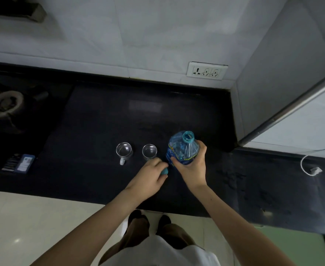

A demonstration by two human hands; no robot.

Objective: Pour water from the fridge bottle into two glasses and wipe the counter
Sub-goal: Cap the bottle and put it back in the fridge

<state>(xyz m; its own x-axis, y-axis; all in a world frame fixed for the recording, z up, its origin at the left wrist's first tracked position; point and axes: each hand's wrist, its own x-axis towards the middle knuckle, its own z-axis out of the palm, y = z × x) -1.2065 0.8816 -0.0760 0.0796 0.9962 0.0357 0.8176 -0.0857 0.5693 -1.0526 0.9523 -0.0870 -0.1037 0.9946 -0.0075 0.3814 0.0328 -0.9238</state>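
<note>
My right hand (189, 166) grips the open bottle (182, 148) upright on the counter (92, 120); my left hand (150, 174) curls round its cap (165, 171). Both glasses (149, 151) stand just left of the bottle, so the pour tips leftward.

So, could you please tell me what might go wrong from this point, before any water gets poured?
The bottle is large, open and held by the right hand alone; tipped in that one-handed grip, it could surge and overshoot.

Its target, the glass beside it, has a narrow mouth, so water may land on the dark counter.

The left hand, holding the cap, sits right by that glass and could knock it.
</note>
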